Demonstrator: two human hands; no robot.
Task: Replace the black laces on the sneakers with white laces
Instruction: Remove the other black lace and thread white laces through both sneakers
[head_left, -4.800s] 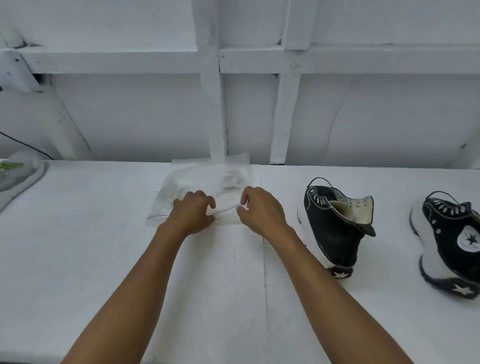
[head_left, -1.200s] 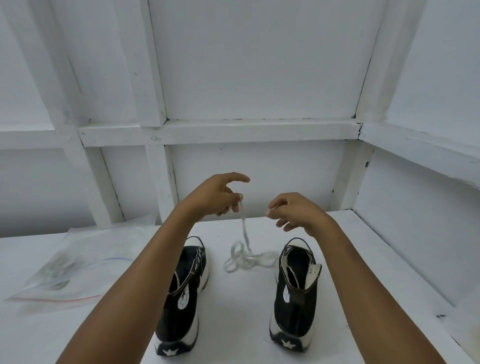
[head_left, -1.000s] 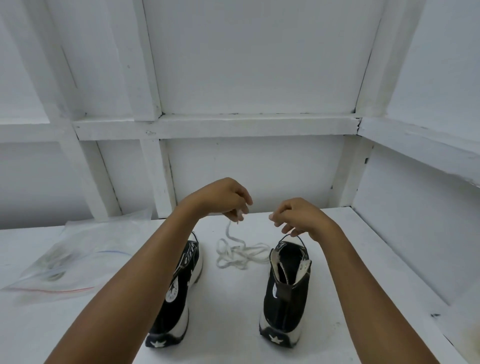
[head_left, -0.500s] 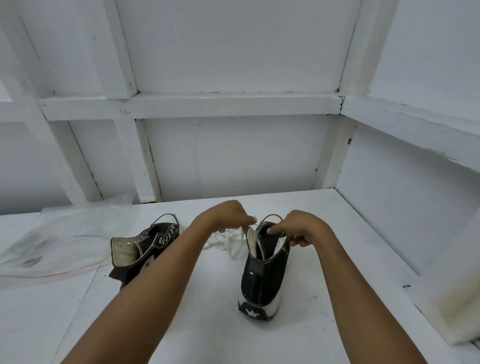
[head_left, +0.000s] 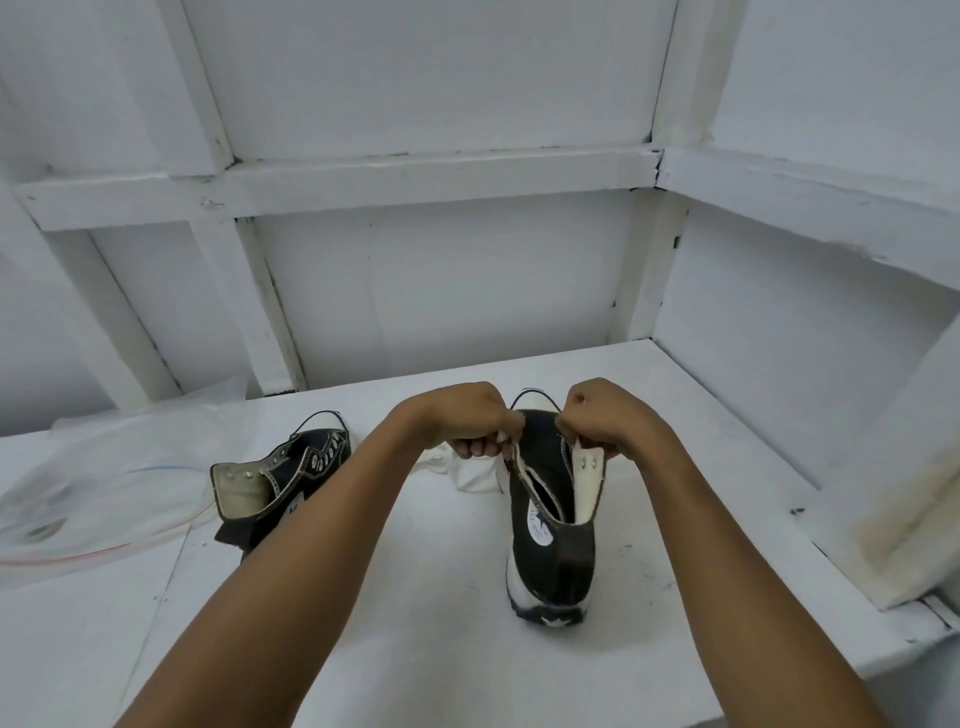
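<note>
A black high-top sneaker (head_left: 550, 551) stands upright on the white table, heel toward me, with no laces in its eyelets. My left hand (head_left: 467, 421) curls over its left collar flap, with the white lace (head_left: 475, 470) bunched just under and behind it. My right hand (head_left: 602, 415) pinches the right collar flap and holds it open. The second black sneaker (head_left: 280, 483) lies tipped on its side to the left, also unlaced. Fingertips of both hands are hidden behind the knuckles.
A clear zip bag (head_left: 104, 483) lies flat at the table's left. White framed walls close off the back and right side. A white foam block (head_left: 914, 525) stands at the right edge. The table's front (head_left: 415, 649) is bare white surface.
Both hands came down from holding the lace in the air to the right sneaker's collar and spread it. The left sneaker tipped onto its side. The view swung from the zip bag to the shoes.
</note>
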